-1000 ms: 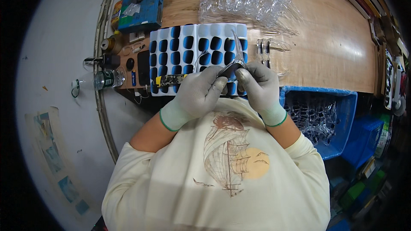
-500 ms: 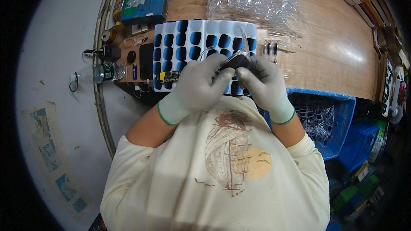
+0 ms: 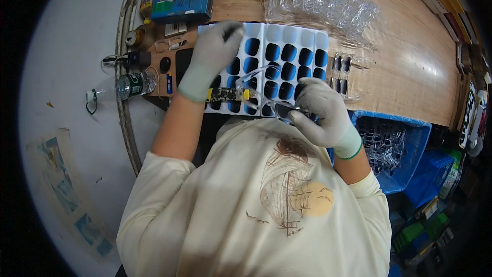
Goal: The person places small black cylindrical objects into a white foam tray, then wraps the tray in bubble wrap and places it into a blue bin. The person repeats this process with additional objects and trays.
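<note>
On the worktop (image 3: 405, 66), before the torso (image 3: 256, 190), a sheet (image 3: 263, 46) with lenses (image 3: 288, 71) in rows on it. Over its near edge, glasses (image 3: 283, 111) in the right hand (image 3: 322, 110); over its left part, the left hand (image 3: 212, 54). Behind, toward the right, a heap of frames (image 3: 320, 0). Left, a bottle (image 3: 134, 86); at far left, a box (image 3: 183, 4). Right, beside the worktop, a tub (image 3: 416, 156) with other frames (image 3: 382, 146) inside.

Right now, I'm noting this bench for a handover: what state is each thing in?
Glasses: held, a dark lens showing
Right hand: gloved, gripping the glasses
Left hand: gloved, fingers curled, contents unclear
Lenses: in rows, some hidden
Bin: open, jumbled eyewear inside
Pile: clear frames, heaped
Bottle: capped
</note>
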### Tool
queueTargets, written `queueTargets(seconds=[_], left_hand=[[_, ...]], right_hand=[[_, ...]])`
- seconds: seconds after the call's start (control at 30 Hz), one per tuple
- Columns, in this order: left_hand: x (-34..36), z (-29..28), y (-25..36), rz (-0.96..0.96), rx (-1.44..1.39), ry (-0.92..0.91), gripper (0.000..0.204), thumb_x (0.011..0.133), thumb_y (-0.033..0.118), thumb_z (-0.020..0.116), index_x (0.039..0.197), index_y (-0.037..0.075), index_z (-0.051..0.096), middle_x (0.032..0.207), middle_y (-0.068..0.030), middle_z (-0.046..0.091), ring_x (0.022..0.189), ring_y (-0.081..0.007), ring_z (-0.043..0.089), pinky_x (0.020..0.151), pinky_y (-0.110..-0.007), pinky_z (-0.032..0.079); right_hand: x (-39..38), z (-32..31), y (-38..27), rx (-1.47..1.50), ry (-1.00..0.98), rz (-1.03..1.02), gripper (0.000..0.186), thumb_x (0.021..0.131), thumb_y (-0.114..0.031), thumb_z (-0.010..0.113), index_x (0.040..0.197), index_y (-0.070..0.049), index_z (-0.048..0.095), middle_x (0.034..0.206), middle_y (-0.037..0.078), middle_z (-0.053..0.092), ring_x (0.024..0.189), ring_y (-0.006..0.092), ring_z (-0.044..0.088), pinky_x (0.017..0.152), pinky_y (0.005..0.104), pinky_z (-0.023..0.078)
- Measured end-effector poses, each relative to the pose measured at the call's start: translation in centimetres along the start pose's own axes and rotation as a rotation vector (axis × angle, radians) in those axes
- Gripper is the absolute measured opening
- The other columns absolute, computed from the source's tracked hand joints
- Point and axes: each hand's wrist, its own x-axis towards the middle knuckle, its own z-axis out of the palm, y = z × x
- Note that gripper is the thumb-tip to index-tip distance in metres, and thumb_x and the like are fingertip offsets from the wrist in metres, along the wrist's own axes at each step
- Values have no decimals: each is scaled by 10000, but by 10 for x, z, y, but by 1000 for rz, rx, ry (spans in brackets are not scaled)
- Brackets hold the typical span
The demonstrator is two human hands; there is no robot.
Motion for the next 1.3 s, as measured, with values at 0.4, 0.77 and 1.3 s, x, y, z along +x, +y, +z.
queueTargets(seconds=[0.4,0.77,1.3], left_hand=[[18,24,-10,-161,-124,-27,306,876,229,704,1054,-17,664,916,-123,694,840,-227,671,789,-338,536],[-60,47,91,-290,-1052,-507,252,890,104,671,1102,-12,601,929,-73,638,779,-121,612,711,-261,516],[-77,37,117,205,-350,-334,163,939,129,651,1018,-11,679,907,-40,631,811,-98,563,720,-262,455]], right_hand=[[-20,14,-21,584,442,413,623,880,23,499,1469,33,294,1068,140,687,851,186,677,824,335,538],[-29,-4,-16,670,277,594,200,980,-148,579,1079,19,631,778,68,699,718,80,626,677,268,516],[-47,2,-19,550,381,420,196,978,-108,561,1105,15,646,811,74,702,729,119,651,684,281,520]])
